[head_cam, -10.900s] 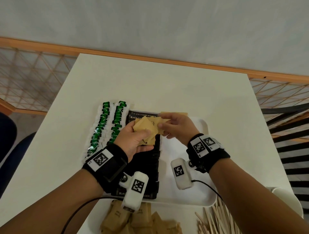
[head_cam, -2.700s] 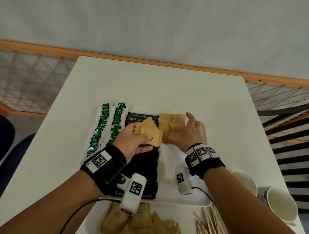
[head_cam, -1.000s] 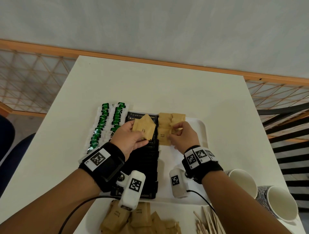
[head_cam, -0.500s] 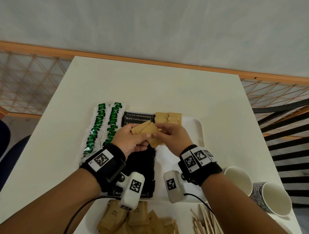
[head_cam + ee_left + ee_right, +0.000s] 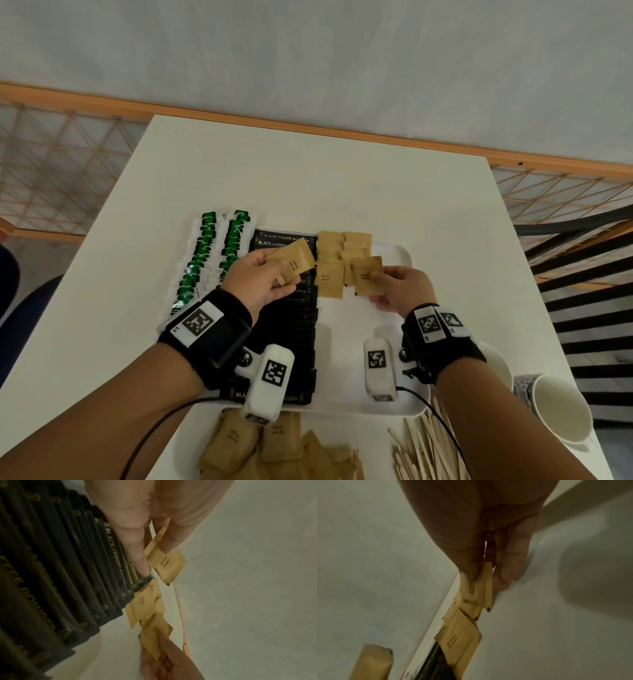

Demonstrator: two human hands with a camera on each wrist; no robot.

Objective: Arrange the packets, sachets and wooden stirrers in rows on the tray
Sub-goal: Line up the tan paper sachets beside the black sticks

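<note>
Over tray's (image 5: 407, 260) far edge | right hand (image 5: 399, 289) has apparently drawn one sugar sachet (image 5: 368, 275) off – pinched, unplaced | left hand (image 5: 260, 281) pinching remaining sachets (image 5: 291, 265) – row growing

Soft even indoor light, head view sharp w/ wide-angle edge bending; both wrist views dim, grainy, blurred.

On the white tray (image 5: 404, 253), green packets (image 5: 205, 253) and black sachets (image 5: 301, 329) lie in overlapping rows, with two short columns of brown sachets (image 5: 342, 246) beside them. One brown sachet (image 5: 368, 279) hangs tilted over the column's near end. Loose stirrers (image 5: 421, 448) and a sachet heap (image 5: 274, 448) lie near the tray's front edge.
</note>
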